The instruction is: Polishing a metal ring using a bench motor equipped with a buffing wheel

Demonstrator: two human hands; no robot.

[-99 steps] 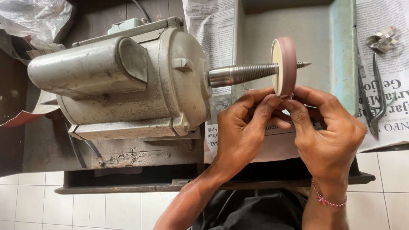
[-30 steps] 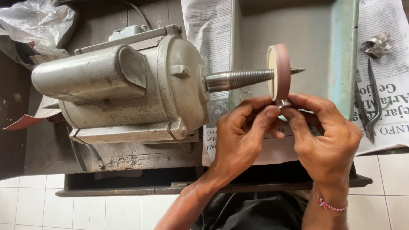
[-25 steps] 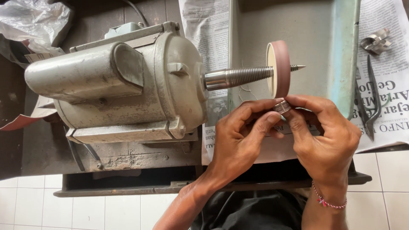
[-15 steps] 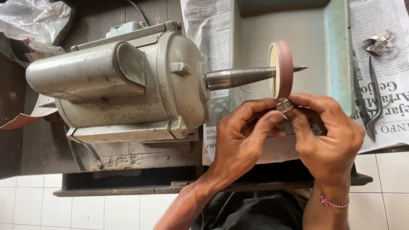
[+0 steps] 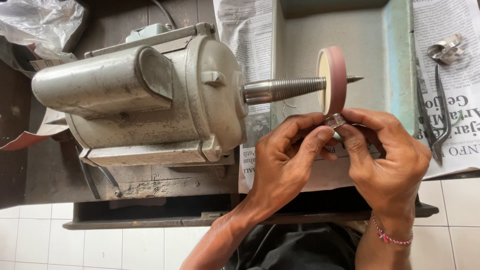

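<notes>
**A metal ring held to the rim of a polishing wheel**

Both hands pinch a small silver ring (image 5: 335, 120) and press it to the lower rim of the pink polishing wheel (image 5: 336, 80), which sits on the tapered threaded spindle (image 5: 287, 89) of a grey bench motor (image 5: 145, 97). The left hand (image 5: 287, 160) is closed, its thumb and forefinger tips on the ring's near side; the right hand (image 5: 387, 160), a red bead bracelet (image 5: 392, 236) at its wrist, is likewise closed, fingertips gripping the ring from the far side.

Compared with the views of the preceding seconds, the hands and ring have scarcely shifted: the ring remains at the same spot under the wheel, with only slight changes of angle between the fingertips. The small shifts in framing appear to be head movement. This suggests a sustained polishing pass, with the ring being turned little by little against the rim.

Edges and room: the fingertips lie just beside the wheel's rim, and the spindle's pointed tip (image 5: 356, 78) projects past the wheel above the right hand. Behind the wheel stands a pale green dust tray (image 5: 400, 55), its right wall near the right hand. On the newspaper (image 5: 450, 15) to the right lie dark tweezers (image 5: 442, 117) and a metal clip (image 5: 445, 48), well apart from the hands. Open space lies toward the person's body, over the bench's front edge (image 5: 150, 220).
</notes>
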